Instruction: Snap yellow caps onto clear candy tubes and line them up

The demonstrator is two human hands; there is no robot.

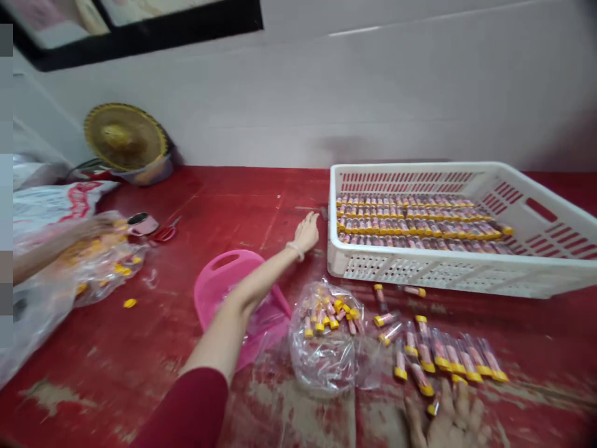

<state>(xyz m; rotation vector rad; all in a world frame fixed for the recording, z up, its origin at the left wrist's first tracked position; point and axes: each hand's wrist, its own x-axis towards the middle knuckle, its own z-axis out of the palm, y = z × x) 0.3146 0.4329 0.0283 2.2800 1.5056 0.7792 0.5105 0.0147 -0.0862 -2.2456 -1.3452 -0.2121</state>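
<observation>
My left hand [308,233] reaches forward over the red table, its fingers stretched out just left of the white crate [448,270]. Right by the fingertips lies a small clear object, blurred. At the bottom edge, my right hand [450,423] is spread, with nothing gripped, beside yellow-capped tubes [466,358] laid roughly in a row. Between the hands rests a clear plastic bag [324,361] with several similar tubes on it. Rows of these tubes fill the left and middle of the crate. A pink basin [212,289] is partly hidden under my left forearm.
On the left, another person's arm [51,249] reaches over a plastic bag with yellow caps [124,269]. Near it are a pink cup [143,225] and red-handled scissors [164,233]. A straw hat [124,137] leans at the white wall. One cap [130,303] lies loose.
</observation>
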